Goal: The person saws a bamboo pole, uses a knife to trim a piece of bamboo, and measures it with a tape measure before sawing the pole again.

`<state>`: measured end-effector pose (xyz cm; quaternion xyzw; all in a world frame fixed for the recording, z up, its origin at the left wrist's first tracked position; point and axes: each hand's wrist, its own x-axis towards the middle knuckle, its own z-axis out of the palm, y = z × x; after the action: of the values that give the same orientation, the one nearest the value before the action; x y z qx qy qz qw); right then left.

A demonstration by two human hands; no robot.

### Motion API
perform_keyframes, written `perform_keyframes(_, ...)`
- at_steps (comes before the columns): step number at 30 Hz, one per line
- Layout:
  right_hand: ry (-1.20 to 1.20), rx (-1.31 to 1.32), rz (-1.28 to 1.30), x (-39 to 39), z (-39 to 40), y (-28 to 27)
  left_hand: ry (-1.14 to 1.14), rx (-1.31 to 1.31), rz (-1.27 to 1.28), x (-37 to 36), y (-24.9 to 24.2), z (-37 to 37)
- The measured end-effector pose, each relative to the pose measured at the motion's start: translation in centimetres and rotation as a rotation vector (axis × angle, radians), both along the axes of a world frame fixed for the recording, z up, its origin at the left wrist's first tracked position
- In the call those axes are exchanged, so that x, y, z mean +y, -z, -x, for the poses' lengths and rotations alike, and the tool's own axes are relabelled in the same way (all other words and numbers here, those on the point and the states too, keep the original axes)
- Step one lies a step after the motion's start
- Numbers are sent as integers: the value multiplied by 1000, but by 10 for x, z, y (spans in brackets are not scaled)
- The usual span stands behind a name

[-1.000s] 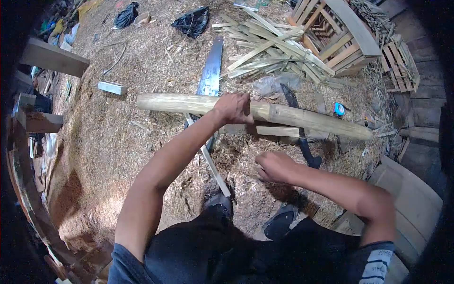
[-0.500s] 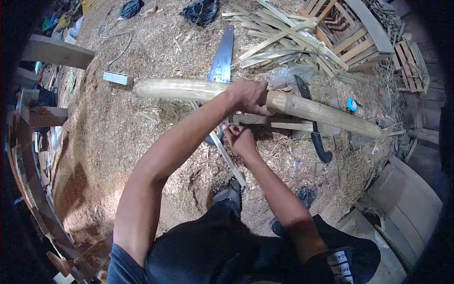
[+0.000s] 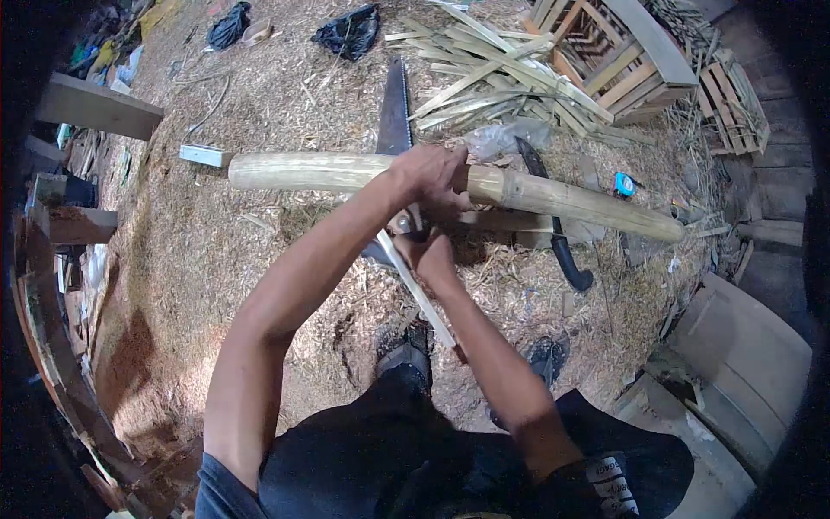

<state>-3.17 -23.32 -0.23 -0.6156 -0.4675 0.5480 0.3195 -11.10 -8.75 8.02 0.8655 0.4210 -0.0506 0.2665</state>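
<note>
A long bamboo pole point(image 3: 579, 205) lies crosswise, and my left hand point(image 3: 432, 177) is closed around its middle from above. Just below the pole, my right hand point(image 3: 428, 253) is closed on the handle of a handsaw, partly hidden by my left hand. The handsaw's blade point(image 3: 395, 112) points away from me and shows beyond the pole, its teeth toward the right. Where the blade passes the pole is covered by my left hand. A thin wood strip point(image 3: 419, 294) slants beside my right hand.
A machete point(image 3: 571, 264) with a black handle lies partly under the pole. Beyond are a pile of bamboo strips point(image 3: 484, 78), a slatted wooden crate point(image 3: 635, 73) and a blue tape measure point(image 3: 624, 183). A white block point(image 3: 203, 156) sits near the pole's left end. Shavings cover the ground.
My right hand has closed on the saw handle and moved slightly left. The blade has turned and looks darker and narrower. The whole view has shifted a little; my left hand stays on the pole.
</note>
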Motion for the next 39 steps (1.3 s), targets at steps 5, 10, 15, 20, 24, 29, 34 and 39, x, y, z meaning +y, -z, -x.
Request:
perform_keyframes(5, -5, 37, 194, 0, -27, -16, 3, -138, -94, 4, 0, -8)
perform_keyframes(10, 210, -128, -177, -20, -25, 6, -2, -50, -63, 11, -12, -15)
perform_keyframes(15, 15, -273, -82, -16, -38, -77, 21, -8, -97, 31, -58, -22)
perform_keyframes(20, -280, -809, -665, -24, -66, -71, 47, -49, -160, 46, -64, -27)
perform_keyframes(24, -496, -1038, -598, -42, -98, -46, -9, -105, -115, 27, -37, -17)
perform_keyframes(29, -297, -869, -602, -41, -118, -38, -62, -92, -1, -1, 10, -8)
perform_keyframes(34, 179, -770, -223, -46, -122, -10, -78, -84, 6, -5, 24, -4)
perform_keyframes(39, 509, -335, -104, -56, -134, 52, -87, -43, 45, -1, 17, -6)
